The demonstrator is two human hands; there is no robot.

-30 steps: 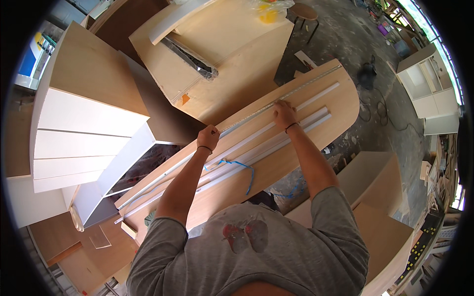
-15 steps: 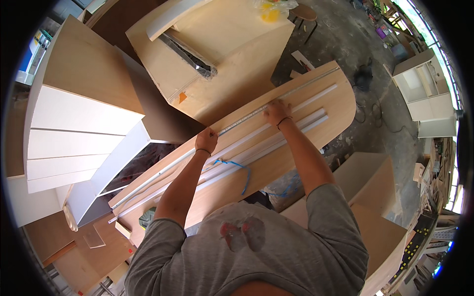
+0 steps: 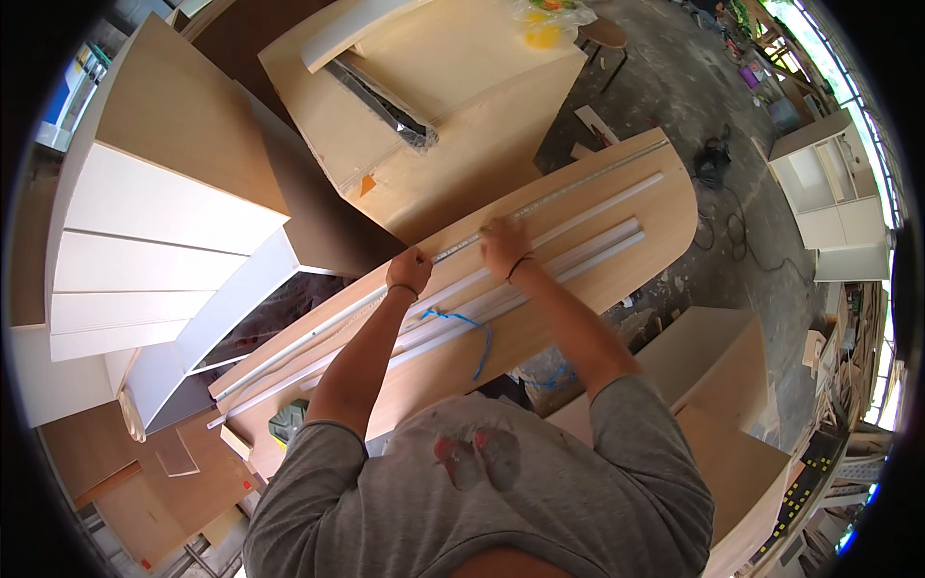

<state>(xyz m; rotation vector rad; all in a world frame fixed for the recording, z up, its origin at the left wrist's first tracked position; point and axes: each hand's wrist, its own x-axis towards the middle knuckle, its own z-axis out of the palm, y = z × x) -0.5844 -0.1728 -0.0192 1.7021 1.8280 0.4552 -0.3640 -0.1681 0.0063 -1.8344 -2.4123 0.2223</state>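
A long narrow LED strip in a pale channel lies along the far side of a wooden board. My left hand is closed on the strip near the board's middle, knuckles up. A little farther right, my right hand rests over the same strip. Its fingers point down and are blurred, so their grip is hidden. Left of my left hand, a loose dotted length runs beside the white channel. Several white strips lie parallel on the nearer part of the board, with a blue cord across them.
A large wooden cabinet box stands beyond the board. White-fronted drawers rise at the left. A green tool sits near the board's lower left end. At the right are a wooden box and cables on the floor.
My right hand has slid left along the strip, closer to my left hand. My left hand stays at nearly the same place on the strip. The view has shifted slightly.
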